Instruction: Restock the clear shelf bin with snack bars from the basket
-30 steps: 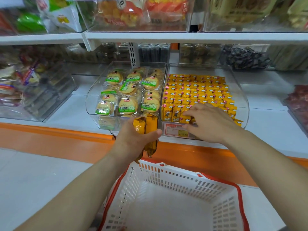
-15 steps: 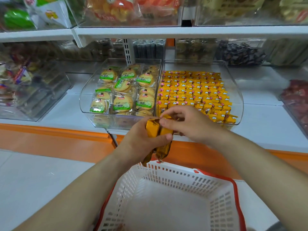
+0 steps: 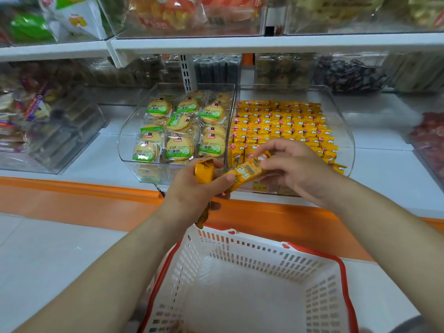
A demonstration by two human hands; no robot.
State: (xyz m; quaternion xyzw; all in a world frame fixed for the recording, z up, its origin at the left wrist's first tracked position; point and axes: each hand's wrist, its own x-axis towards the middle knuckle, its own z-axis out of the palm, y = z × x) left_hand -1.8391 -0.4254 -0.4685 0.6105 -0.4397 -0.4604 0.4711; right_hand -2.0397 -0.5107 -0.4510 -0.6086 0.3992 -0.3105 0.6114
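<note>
1. Head view: the right hand (image 3: 295,171), now withdrawn from the clear shelf bin (image 3: 348,145), pinches one yellow snack bar (image 3: 245,174), half drawn from the remaining bars (image 3: 204,169) gripped by the left hand (image 3: 189,191).
2. Basket (image 3: 312,254): little is seen inside, so restocking is judged nearly complete.

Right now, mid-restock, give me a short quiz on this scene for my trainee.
1. True or false: the left grip holds more than one of the yellow snack bars.
2. Which grip pinches the upper end of the slanted bar? A) left only B) the right grip C) neither
3. Fill in: the neighbouring bin, left of the snack bar bin, holds round ___ in green-labelled wrappers.
Key: 1 true; 2 B; 3 biscuits.
</note>
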